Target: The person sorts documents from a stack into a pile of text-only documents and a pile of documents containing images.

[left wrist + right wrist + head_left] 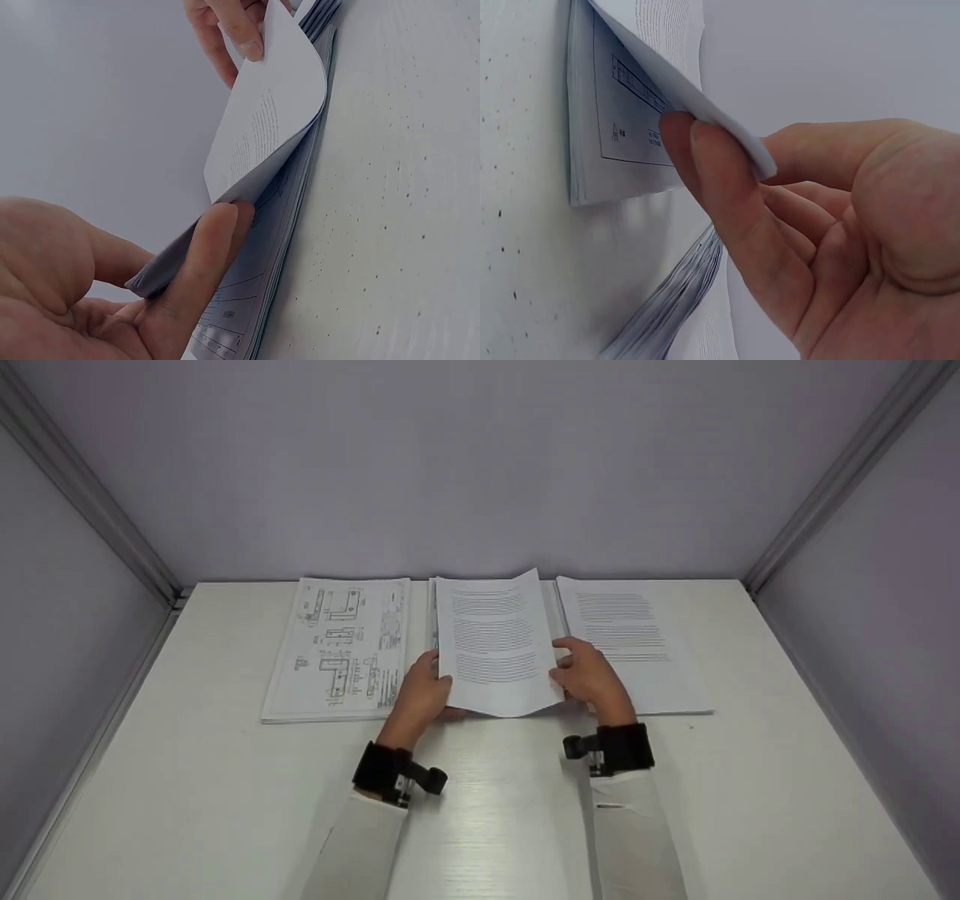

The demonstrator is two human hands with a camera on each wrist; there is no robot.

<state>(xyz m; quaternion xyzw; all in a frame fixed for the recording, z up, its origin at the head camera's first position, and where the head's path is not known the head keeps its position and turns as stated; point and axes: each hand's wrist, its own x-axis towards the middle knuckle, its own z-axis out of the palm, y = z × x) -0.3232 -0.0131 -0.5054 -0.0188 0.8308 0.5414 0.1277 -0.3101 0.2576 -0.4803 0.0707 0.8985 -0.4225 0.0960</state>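
Both hands hold printed paper (495, 637) by its two side edges, its near edge bowed downward. Whether it is one sheet or a thin set, I cannot tell. My left hand (425, 694) pinches the left edge between thumb and fingers; my right hand (592, 675) pinches the right edge likewise. Underneath lies a paper stack (622, 150) whose top page carries a line drawing, mostly hidden in the head view. The held paper's near part is lifted off this stack, as both wrist views show.
To the left lies a stack of technical drawings (337, 652). On the right is a stack of text pages (622, 630), close to my right hand. All sit along the back of the white table (487, 825), against a grey wall (480, 465). Side panels flank the table.
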